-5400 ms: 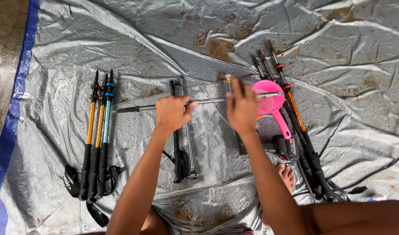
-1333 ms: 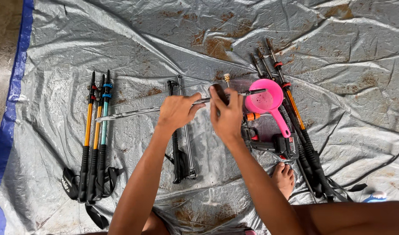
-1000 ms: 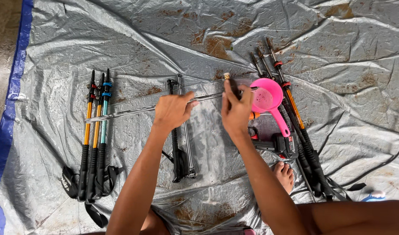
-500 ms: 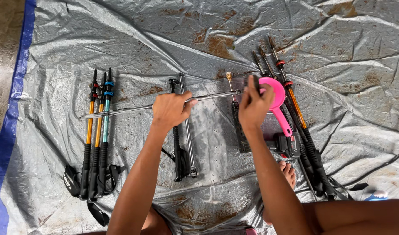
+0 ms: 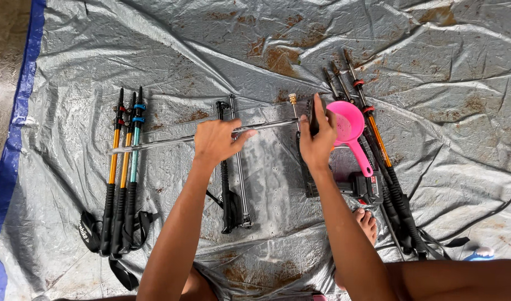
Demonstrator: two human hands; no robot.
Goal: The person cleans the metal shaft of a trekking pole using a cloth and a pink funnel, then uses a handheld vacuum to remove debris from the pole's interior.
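Head view looks down on our two hands working a thin silver pole section (image 5: 172,140), which lies almost level above a grey tarp (image 5: 266,33). Our left hand (image 5: 215,140) is closed around the section near its middle, thumb stretched along it toward the right. Our right hand (image 5: 318,140) is wrapped around a dark tube (image 5: 308,167) at the silver section's right end, fingers curled and one finger raised; the joint itself is hidden under that hand, so we cannot tell how deep the silver piece sits inside.

Just beyond the right hand lies a pink scoop (image 5: 349,124), and below it a red and black power tool (image 5: 367,188) beside our bare toes (image 5: 368,224). Further right a bundle of black poles with orange shafts (image 5: 384,161) runs diagonally. Under the left wrist a folded black pole (image 5: 233,184) rests on the tarp. Well off to the left of the left hand, three collapsed poles in yellow, orange and teal (image 5: 124,173) lie side by side with their straps.

We judge the work to be midway: one pole is in hand with its silver section drawn out, three lie collapsed at the left, and the bundle at the right lies untouched.
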